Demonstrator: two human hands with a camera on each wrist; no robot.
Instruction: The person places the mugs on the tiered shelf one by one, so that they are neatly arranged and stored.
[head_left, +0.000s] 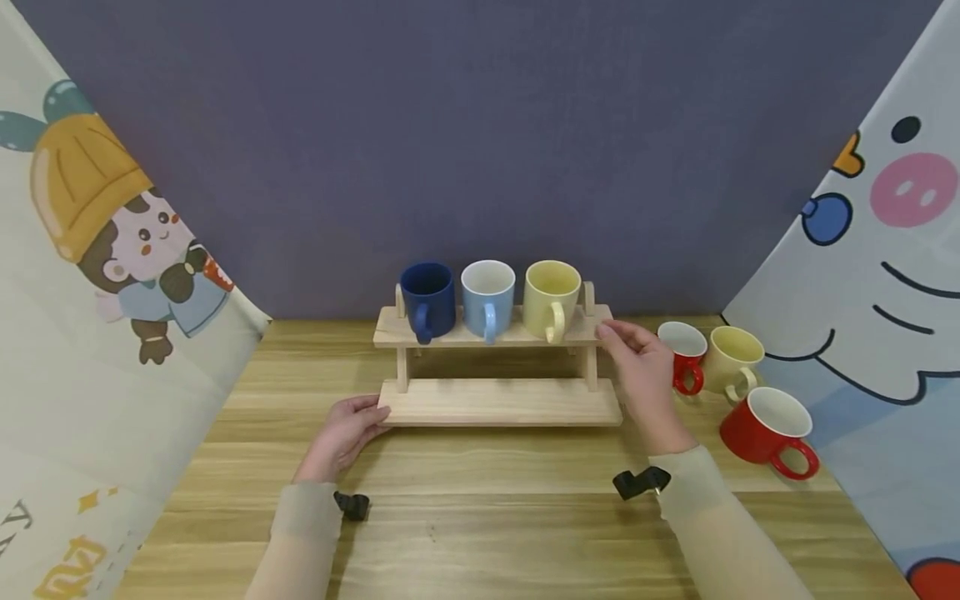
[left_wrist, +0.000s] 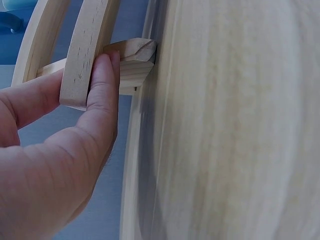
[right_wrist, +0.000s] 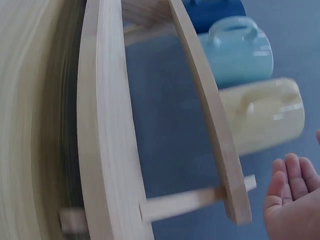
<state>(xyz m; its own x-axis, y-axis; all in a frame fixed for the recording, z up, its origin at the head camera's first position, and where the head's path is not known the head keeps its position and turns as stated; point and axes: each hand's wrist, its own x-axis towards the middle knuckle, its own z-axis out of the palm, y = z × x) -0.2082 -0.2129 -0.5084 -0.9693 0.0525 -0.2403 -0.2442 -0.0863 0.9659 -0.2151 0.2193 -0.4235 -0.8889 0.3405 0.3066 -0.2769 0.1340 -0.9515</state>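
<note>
A two-tier wooden rack (head_left: 498, 402) stands on the table. On its upper shelf sit a dark blue mug (head_left: 438, 304), a light blue mug (head_left: 488, 304) and a yellow mug (head_left: 543, 308), handles toward me. My left hand (head_left: 347, 435) pinches the left end of the lower board; in the left wrist view, the board (left_wrist: 80, 60) lies between thumb and fingers. By the upper shelf's right end is my right hand (head_left: 647, 379). In the right wrist view its fingers (right_wrist: 295, 180) are extended and appear apart from the wood, beside the yellow mug.
Right of the rack, a red mug (head_left: 678, 362) with a white inside and another yellow mug (head_left: 727, 367) stand close together. Nearer me, a second red mug (head_left: 757, 433) appears tilted. A dark panel (head_left: 495, 150) rises behind the wood-grain table (head_left: 480, 517), with printed panels at both sides.
</note>
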